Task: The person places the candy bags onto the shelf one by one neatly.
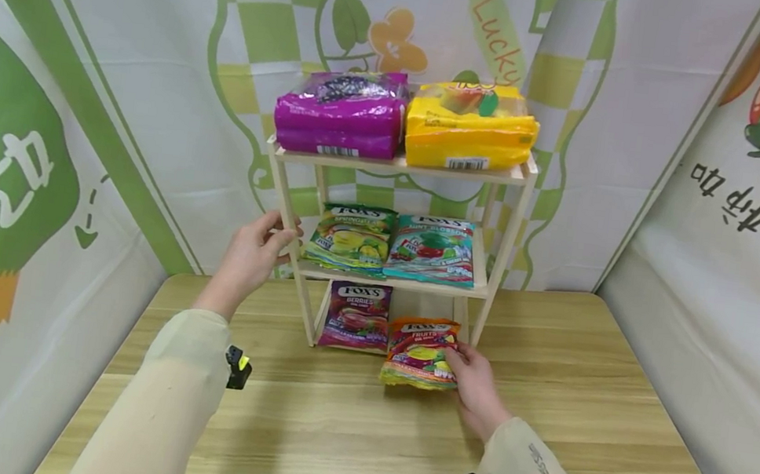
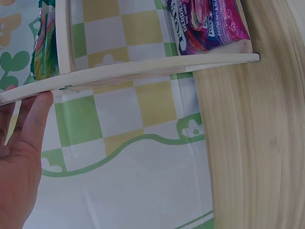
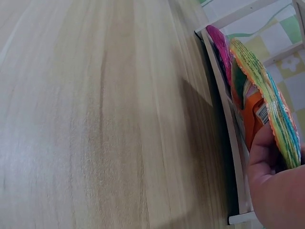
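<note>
A small wooden shelf rack [image 1: 403, 281] with three levels stands on the table. My left hand [image 1: 255, 253] holds its left front post at the middle level; in the left wrist view the fingers [image 2: 35, 119] meet the wood. With my right hand [image 1: 478, 387] I grip the right edge of an orange Fox's Fruits candy bag [image 1: 421, 353], which is at the front of the bottom level, tilted. The right wrist view shows the bag [image 3: 267, 100] side-on, with the thumb on its near face. Left of it sits a purple Fox's Berries candy bag [image 1: 357, 317].
On the middle level lie a green candy bag [image 1: 351, 240] and a teal Mint Blossom bag [image 1: 434, 250]. Purple [image 1: 339, 117] and yellow [image 1: 471, 133] packs sit on top. Printed cloth [image 1: 238, 117] hangs behind and at both sides of the wooden table [image 1: 327, 436].
</note>
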